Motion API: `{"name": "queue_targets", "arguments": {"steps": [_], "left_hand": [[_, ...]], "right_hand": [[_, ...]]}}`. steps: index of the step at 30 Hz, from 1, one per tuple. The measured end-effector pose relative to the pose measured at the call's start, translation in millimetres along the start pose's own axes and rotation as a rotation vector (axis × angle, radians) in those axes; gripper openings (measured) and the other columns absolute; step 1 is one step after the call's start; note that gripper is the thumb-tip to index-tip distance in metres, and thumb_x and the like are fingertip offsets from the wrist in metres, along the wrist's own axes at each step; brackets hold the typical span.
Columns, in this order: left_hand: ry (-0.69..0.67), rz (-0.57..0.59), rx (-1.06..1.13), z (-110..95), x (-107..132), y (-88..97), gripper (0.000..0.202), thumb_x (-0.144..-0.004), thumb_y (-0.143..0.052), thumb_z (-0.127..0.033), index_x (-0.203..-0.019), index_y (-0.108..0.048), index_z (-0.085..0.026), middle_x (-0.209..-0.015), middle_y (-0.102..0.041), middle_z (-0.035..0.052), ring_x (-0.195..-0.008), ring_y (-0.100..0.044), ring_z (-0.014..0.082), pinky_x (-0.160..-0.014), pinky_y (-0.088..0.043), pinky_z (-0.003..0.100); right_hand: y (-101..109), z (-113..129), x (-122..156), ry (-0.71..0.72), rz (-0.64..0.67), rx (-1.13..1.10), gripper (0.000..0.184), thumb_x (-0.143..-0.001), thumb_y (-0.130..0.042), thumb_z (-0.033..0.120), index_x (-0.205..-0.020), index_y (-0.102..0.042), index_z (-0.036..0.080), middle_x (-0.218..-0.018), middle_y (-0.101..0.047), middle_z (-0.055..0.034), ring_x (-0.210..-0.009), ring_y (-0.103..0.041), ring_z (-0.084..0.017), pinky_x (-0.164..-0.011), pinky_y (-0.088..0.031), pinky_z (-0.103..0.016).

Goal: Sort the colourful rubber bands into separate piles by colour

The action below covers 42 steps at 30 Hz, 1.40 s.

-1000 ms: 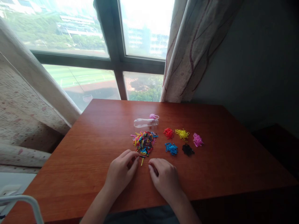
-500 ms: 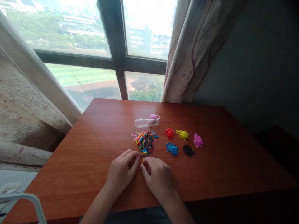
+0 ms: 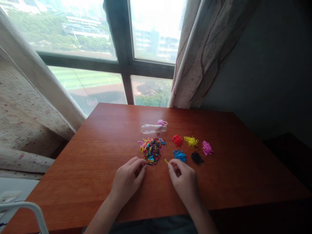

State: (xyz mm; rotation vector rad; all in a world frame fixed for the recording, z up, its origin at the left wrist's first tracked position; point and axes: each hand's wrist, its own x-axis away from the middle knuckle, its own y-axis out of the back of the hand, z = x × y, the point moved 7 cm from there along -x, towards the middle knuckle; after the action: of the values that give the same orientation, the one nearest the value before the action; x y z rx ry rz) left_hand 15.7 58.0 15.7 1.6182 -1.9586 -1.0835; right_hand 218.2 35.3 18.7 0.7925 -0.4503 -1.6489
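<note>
A yellow rubber band [image 3: 166, 161] sticks out from the pinched thumb and fingers of my right hand [image 3: 183, 175], just in front of the blue rubber bands [image 3: 179, 156]. My left hand [image 3: 129, 175] is closed in a pinch at the near edge of a mixed pile of rubber bands [image 3: 151, 150] in several colours. Something dark shows by its fingertips; whether it is held or lies on the table I cannot tell. Sorted heaps lie to the right: red rubber bands [image 3: 177, 140], yellow rubber bands [image 3: 191, 141], pink rubber bands [image 3: 207, 148] and black rubber bands [image 3: 197, 158].
Behind the mixed pile a clear bottle [image 3: 153, 129] lies on its side, with a pink looped piece [image 3: 162, 122] behind it. The brown wooden table [image 3: 92, 169] stands against a window with curtains [image 3: 192, 65]. A white curved rail [image 3: 36, 209] is at the lower left.
My right hand has moved right, away from my left hand, carrying the yellow rubber band out from the mixed pile's near edge. My left hand has stayed almost in place.
</note>
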Motion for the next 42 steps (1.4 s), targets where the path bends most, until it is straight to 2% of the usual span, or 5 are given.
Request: {"name": "queue_targets", "arguments": {"steps": [7, 13, 23, 29, 42], "left_hand": [[-0.002, 0.009, -0.016, 1, 1, -1.8, 0.016, -0.093, -0.05, -0.026, -0.093, -0.065, -0.023, -0.08, -0.063, -0.0008, -0.07, -0.06, 0.0132, -0.064, -0.043, 0.024], [0.005, 0.009, -0.032, 1, 2, -1.2, 0.015, -0.092, -0.05, -0.026, -0.094, -0.065, -0.024, -0.081, -0.065, -0.0007, -0.07, -0.061, 0.0134, -0.062, -0.043, 0.023], [0.007, 0.011, -0.024, 2, 1, -2.5, 0.015, -0.093, -0.05, -0.026, -0.094, -0.065, -0.024, -0.082, -0.065, -0.0002, -0.072, -0.062, 0.0137, -0.063, -0.043, 0.023], [0.003, -0.001, -0.019, -1, 1, 0.2, 0.016, -0.092, -0.049, -0.025, -0.093, -0.065, -0.023, -0.08, -0.064, -0.0003, -0.07, -0.06, 0.0131, -0.062, -0.042, 0.023], [-0.009, 0.001, -0.069, -1, 1, -0.6, 0.016, -0.093, -0.049, -0.027, -0.095, -0.065, -0.024, -0.084, -0.066, 0.0008, -0.074, -0.063, 0.0147, -0.064, -0.045, 0.023]], "right_hand": [[79, -67, -55, -0.1, -0.249, 0.206, 0.026, -0.085, -0.055, 0.042, -0.082, -0.069, 0.02, -0.068, -0.068, -0.0024, -0.059, -0.061, -0.017, -0.06, -0.042, -0.026], [95, -105, -80, -0.226, -0.229, 0.311, 0.024, -0.083, -0.054, 0.039, -0.081, -0.07, 0.021, -0.068, -0.069, -0.0025, -0.06, -0.062, -0.017, -0.055, -0.037, -0.025], [82, -109, -89, -0.228, -0.141, 0.416, 0.024, -0.083, -0.051, 0.034, -0.082, -0.072, 0.022, -0.071, -0.071, -0.004, -0.061, -0.061, -0.018, -0.054, -0.033, -0.026], [84, -83, -75, -0.135, -0.23, 0.337, 0.029, -0.086, -0.05, 0.04, -0.085, -0.072, 0.021, -0.069, -0.07, -0.0041, -0.064, -0.063, -0.019, -0.06, -0.04, -0.027], [-12, 4, -2, 0.1, 0.08, 0.033, 0.02, -0.092, -0.047, 0.02, -0.089, -0.066, 0.021, -0.078, -0.07, -0.0018, -0.071, -0.065, -0.017, -0.067, -0.044, -0.024]]}}
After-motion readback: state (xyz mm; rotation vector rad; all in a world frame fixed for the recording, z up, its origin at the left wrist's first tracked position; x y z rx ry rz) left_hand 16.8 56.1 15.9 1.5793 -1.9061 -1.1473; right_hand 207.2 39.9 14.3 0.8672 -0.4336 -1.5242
